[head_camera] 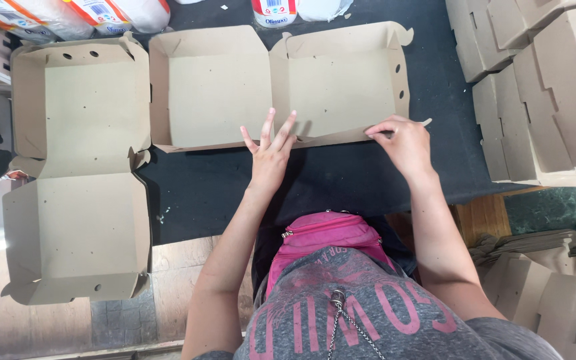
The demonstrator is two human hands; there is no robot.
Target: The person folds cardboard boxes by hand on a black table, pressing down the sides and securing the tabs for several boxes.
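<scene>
From my head camera I look down at a dark bench point(368, 180). An open box point(281, 83) lies flat right in front of me. It has two trays side by side, and both trays have nothing in them.

My left hand point(269, 152) rests at the near edge of the box, in the middle. Its grip is apart, with the fingers spread wide and holding nothing.

My right hand point(401, 140) is at the near right corner of the box. Its grip is together, pinching the thin box edge there.

A second open box point(78, 173) lies to the left, just beside the first. It has two trays too, one above the other, and both have nothing in them. So I count two open boxes.

Folded boxes point(541, 87) are stacked on the right. I cannot count them. White bags point(81, 15) lie at the far edge.
</scene>
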